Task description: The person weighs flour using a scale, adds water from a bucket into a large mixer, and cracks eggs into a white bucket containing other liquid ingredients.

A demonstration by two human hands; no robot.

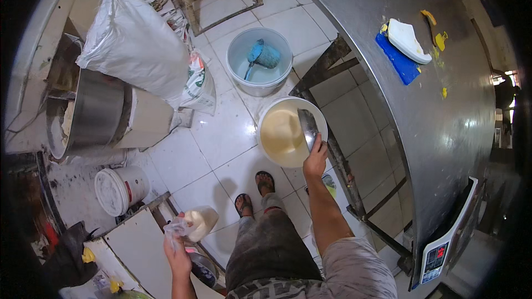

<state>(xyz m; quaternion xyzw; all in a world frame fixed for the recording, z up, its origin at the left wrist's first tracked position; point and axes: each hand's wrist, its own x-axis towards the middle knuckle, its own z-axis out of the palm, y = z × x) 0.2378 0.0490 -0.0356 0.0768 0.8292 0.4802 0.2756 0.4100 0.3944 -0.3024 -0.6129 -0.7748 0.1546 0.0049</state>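
My right hand grips the near end of a metal scoop or bowl-like tool over the right side of a white bucket, which holds a pale yellow substance. Off to the lower left, my left hand holds the gathered neck of a clear plastic bag with off-white contents. Behind that bucket, a second bucket contains water and a blue dipper.
A steel table at right bears a blue scraper, a white plastic piece and a digital scale. At left are a large white sack, a mixer bowl and a lidded bucket. Tiled floor surrounds my feet.
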